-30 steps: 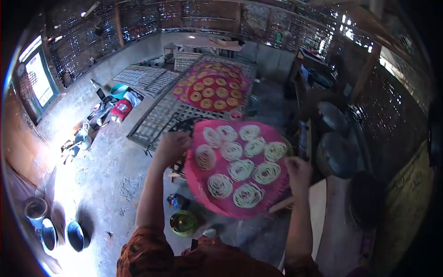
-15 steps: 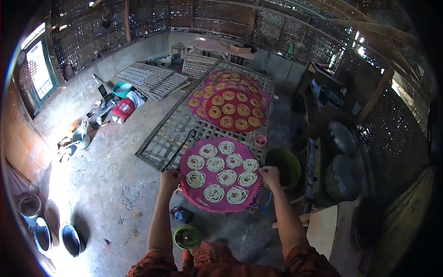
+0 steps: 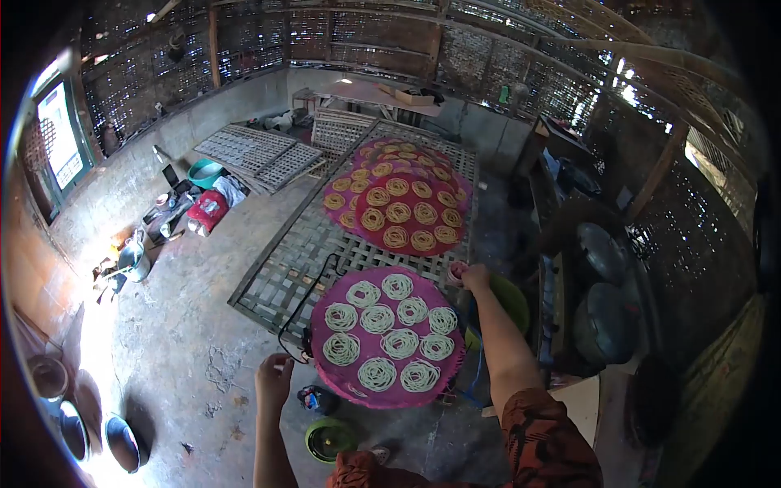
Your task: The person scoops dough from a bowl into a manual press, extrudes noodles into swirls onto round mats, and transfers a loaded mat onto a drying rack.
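Coils of pale noodles lie spread on a round magenta cloth [image 3: 364, 324], which rests at the near end of a woven bamboo rack [image 3: 281, 275]. My right hand [image 3: 475, 278] is at a small pink cup [image 3: 456, 272] by the rack's right edge, its fingers closed on the cup's rim. My left hand [image 3: 275, 377] hangs left of the cloth, fingers loosely bent and apart, holding nothing. A thin black hose [image 3: 316, 286] curves over the rack near the cloth. Further back, red and magenta cloths [image 3: 411, 203] carry yellower noodle coils.
A green tub [image 3: 508, 305] stands right of the rack, beside a stove with large dark pots [image 3: 606, 321]. A green bowl [image 3: 329, 439] is on the floor near my feet. Several buckets [image 3: 122, 443] stand at lower left. Another bamboo rack [image 3: 256, 154] leans at back left.
Both hands have let go of the magenta cloth, which now lies lower in view. My right hand has moved up to the pink cup; my left hand has dropped down and left.
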{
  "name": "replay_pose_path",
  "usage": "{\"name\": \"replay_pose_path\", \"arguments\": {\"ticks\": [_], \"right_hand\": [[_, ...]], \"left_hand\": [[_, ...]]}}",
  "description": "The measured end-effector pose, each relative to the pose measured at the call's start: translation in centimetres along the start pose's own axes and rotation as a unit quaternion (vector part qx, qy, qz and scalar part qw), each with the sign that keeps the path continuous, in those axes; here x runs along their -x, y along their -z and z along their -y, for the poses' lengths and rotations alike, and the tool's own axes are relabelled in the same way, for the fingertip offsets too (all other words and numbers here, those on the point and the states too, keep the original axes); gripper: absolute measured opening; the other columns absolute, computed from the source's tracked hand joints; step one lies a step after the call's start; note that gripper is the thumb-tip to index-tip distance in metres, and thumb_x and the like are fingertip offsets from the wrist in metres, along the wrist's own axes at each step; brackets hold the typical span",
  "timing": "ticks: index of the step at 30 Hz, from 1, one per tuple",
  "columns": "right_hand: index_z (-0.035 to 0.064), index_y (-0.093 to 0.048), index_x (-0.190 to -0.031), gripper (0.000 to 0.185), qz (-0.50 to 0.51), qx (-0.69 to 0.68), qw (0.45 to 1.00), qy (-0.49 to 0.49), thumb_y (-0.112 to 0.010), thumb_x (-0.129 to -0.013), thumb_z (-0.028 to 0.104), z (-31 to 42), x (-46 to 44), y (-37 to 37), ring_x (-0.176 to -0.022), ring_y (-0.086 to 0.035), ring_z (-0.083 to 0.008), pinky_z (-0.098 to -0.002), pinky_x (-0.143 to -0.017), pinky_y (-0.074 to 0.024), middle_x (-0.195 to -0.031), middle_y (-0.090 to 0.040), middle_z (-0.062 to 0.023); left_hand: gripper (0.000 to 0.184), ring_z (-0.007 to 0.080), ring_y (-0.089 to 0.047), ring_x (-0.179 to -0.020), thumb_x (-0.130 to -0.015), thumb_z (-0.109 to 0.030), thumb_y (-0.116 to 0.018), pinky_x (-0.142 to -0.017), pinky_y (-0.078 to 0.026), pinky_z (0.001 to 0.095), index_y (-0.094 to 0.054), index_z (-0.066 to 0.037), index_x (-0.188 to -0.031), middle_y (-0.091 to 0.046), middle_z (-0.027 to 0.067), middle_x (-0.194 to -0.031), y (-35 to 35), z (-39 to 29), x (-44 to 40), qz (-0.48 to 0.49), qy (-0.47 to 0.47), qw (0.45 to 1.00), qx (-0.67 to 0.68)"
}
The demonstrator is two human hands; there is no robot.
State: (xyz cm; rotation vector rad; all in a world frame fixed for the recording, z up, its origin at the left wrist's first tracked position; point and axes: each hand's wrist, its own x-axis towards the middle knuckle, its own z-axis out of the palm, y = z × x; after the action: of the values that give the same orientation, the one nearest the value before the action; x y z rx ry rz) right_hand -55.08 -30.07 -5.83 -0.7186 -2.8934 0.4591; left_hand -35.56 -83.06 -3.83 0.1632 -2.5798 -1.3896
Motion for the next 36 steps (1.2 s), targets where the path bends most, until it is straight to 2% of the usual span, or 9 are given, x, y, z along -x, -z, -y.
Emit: {"name": "replay_pose_path", "arguments": {"ticks": [2, 4, 13, 17, 20, 23, 30, 32, 36], "right_hand": [[0.0050, -0.073, -0.081, 0.026, -0.051, 0.062, 0.993, 0.082, -0.057, -0.083, 0.025, 1.9, -0.4, -0.8, -0.071, -0.068, -0.0262, -0.0403, -0.069, -0.0535, -0.080, -0.069, -0.0154], [0.0050, -0.073, -0.081, 0.020, 0.022, -0.176, 0.979, 0.099, -0.058, -0.081, 0.018, 6.4, 0.8, 0.5, -0.077, -0.068, -0.0274, -0.0405, -0.073, -0.0527, -0.084, -0.069, -0.0167], [-0.0062, -0.061, -0.074, 0.012, 0.084, -0.076, 0.980, 0.164, -0.059, -0.078, 0.005, 20.8, 6.2, -0.4, -0.070, -0.062, -0.0340, -0.0436, -0.061, -0.0495, -0.069, -0.059, -0.0226], [-0.0050, -0.057, -0.071, 0.013, 0.107, -0.048, 0.976, 0.181, -0.058, -0.079, 0.005, 20.5, 5.2, -2.4, -0.069, -0.062, -0.0341, -0.0430, -0.058, -0.0476, -0.070, -0.059, -0.0228], [0.0024, -0.065, -0.091, 0.011, 0.125, -0.078, 0.982, 0.122, -0.058, -0.086, 0.010, 21.3, 7.0, -1.0, -0.075, -0.063, -0.0281, -0.0401, -0.063, -0.0493, -0.086, -0.065, -0.0167], [-0.0004, -0.068, -0.086, 0.013, 0.048, -0.196, 0.924, 0.325, -0.058, -0.083, 0.009, 22.0, 10.3, -0.5, -0.068, -0.065, -0.0255, -0.0361, -0.062, -0.0503, -0.076, -0.066, -0.0145], [0.0014, -0.065, -0.083, 0.010, 0.358, -0.213, 0.810, 0.413, -0.066, -0.074, 0.006, 23.4, 23.5, 1.4, -0.072, -0.066, -0.0289, -0.0375, -0.064, -0.0502, -0.076, -0.066, -0.0144], [0.0007, -0.063, -0.083, 0.010, 0.349, -0.192, 0.805, 0.439, -0.067, -0.074, 0.005, 22.6, 25.1, 1.5, -0.071, -0.066, -0.0277, -0.0369, -0.063, -0.0501, -0.075, -0.066, -0.0141], [0.0005, -0.063, -0.087, 0.012, 0.341, -0.198, 0.811, 0.432, -0.069, -0.077, 0.003, 21.5, 26.3, 1.2, -0.072, -0.065, -0.0203, -0.0326, -0.062, -0.0485, -0.078, -0.067, -0.0111]], "left_hand": [[0.019, 0.0219, -0.064, -0.062, -0.082, -0.019, -0.066, -0.059, -0.050, 0.0319, -0.069, -0.004, -0.093, -0.069, 0.0129, -0.082, 1.3, 2.0, 1.8, -0.001, 0.042, 0.999, -0.011], [0.019, 0.0221, -0.065, -0.064, -0.083, -0.019, -0.066, -0.059, -0.050, 0.0323, -0.069, -0.004, -0.093, -0.069, 0.0125, -0.082, 2.6, 3.4, 3.3, -0.011, 0.069, 0.997, -0.021], [0.017, 0.0290, -0.067, -0.072, -0.081, -0.023, -0.064, -0.066, -0.052, 0.0396, -0.070, -0.008, -0.086, -0.069, 0.0126, -0.080, 2.1, 19.7, 13.5, -0.011, 0.140, 0.981, -0.136], [0.019, 0.0309, -0.067, -0.076, -0.078, -0.025, -0.065, -0.071, -0.053, 0.0408, -0.071, -0.008, -0.084, -0.069, 0.0137, -0.079, 2.7, 24.9, 20.0, 0.014, 0.250, 0.952, -0.176], [0.019, 0.0322, -0.067, -0.079, -0.076, -0.024, -0.065, -0.075, -0.053, 0.0410, -0.072, -0.007, -0.083, -0.069, 0.0156, -0.080, 3.5, 27.3, 24.0, 0.038, 0.312, 0.924, -0.216], [0.020, 0.0329, -0.067, -0.080, -0.075, -0.023, -0.065, -0.077, -0.053, 0.0411, -0.072, -0.006, -0.084, -0.069, 0.0173, -0.082, 3.8, 29.5, 27.0, 0.028, 0.358, 0.905, -0.227], [0.024, 0.0308, -0.068, -0.080, -0.077, -0.026, -0.063, -0.077, -0.053, 0.0402, -0.072, -0.005, -0.085, -0.069, 0.0170, -0.083, 1.3, 34.3, 31.0, 0.085, 0.409, 0.886, -0.203], [0.026, 0.0283, -0.069, -0.080, -0.078, -0.028, -0.063, -0.076, -0.053, 0.0389, -0.072, -0.005, -0.087, -0.070, 0.0154, -0.082, 0.5, 34.4, 31.9, 0.101, 0.443, 0.885, -0.098], [0.030, 0.0210, -0.067, -0.061, -0.079, -0.031, -0.057, -0.064, -0.054, 0.0351, -0.072, -0.005, -0.082, -0.069, 0.0084, -0.068, 0.3, 33.1, 33.3, 0.163, 0.393, 0.890, -0.168]]}}
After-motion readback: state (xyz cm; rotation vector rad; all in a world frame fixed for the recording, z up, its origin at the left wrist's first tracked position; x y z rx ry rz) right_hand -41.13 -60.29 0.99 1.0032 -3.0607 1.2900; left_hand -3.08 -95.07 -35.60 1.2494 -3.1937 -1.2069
